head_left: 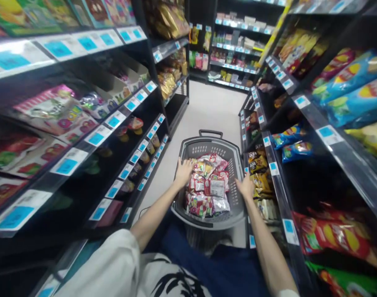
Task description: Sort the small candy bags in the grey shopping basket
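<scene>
A grey plastic shopping basket [207, 146] with a black handle stands on the aisle floor in front of me. It is filled with several red-and-silver snack packets [208, 185]. My left hand [183, 171] rests on the left side of the pile, fingers spread and flat. My right hand [245, 186] reaches in at the right rim, fingers bent over the packets' edge; whether it grips one is hidden.
Dark shelving with blue price tags [114, 121] lines the left side, holding sweets packets. The right shelves [278, 194] carry crisp bags and yellow snack packs [259, 165]. The pale floor [207, 107] runs ahead to an end shelf.
</scene>
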A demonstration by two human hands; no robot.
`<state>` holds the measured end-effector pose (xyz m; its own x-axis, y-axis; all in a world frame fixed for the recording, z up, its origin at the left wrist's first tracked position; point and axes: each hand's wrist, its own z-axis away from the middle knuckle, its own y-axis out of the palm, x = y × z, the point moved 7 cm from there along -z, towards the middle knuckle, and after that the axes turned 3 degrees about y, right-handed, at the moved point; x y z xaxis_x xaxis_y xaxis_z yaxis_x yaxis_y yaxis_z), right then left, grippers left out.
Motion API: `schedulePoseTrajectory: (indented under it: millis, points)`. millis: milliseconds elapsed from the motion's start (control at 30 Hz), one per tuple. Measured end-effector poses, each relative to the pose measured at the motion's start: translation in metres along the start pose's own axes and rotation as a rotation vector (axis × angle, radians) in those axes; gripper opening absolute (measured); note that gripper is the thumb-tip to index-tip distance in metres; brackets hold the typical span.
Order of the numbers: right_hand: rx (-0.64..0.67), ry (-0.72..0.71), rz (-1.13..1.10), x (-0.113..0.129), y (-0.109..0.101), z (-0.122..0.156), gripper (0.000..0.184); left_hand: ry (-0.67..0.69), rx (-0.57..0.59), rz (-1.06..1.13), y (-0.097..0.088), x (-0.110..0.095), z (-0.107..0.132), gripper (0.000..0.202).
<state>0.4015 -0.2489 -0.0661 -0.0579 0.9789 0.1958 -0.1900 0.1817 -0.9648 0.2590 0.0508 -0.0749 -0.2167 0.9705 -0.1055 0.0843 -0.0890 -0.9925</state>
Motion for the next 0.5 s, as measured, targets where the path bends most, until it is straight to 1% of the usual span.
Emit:
schedulePoseTrajectory:
  millis: [133, 333, 400, 500]
  points:
    - [0.018, 0.007, 0.017, -0.002, 0.007, 0.018, 0.064, 0.045, 0.042, -0.023, 0.002, -0.001, 0.002, 0.043]
    - [0.044, 0.009, 0.092, 0.005, 0.015, 0.048, 0.059, 0.109, 0.031, -0.014, -0.003, 0.010, 0.004, 0.037]
    - [0.052, 0.011, 0.119, 0.010, 0.017, 0.059, 0.062, 0.139, 0.033, -0.017, -0.004, 0.014, 0.004, 0.036]
    - [0.061, 0.029, 0.162, 0.017, 0.018, 0.073, 0.071, 0.159, 0.029, -0.023, -0.006, 0.019, 0.002, 0.036]
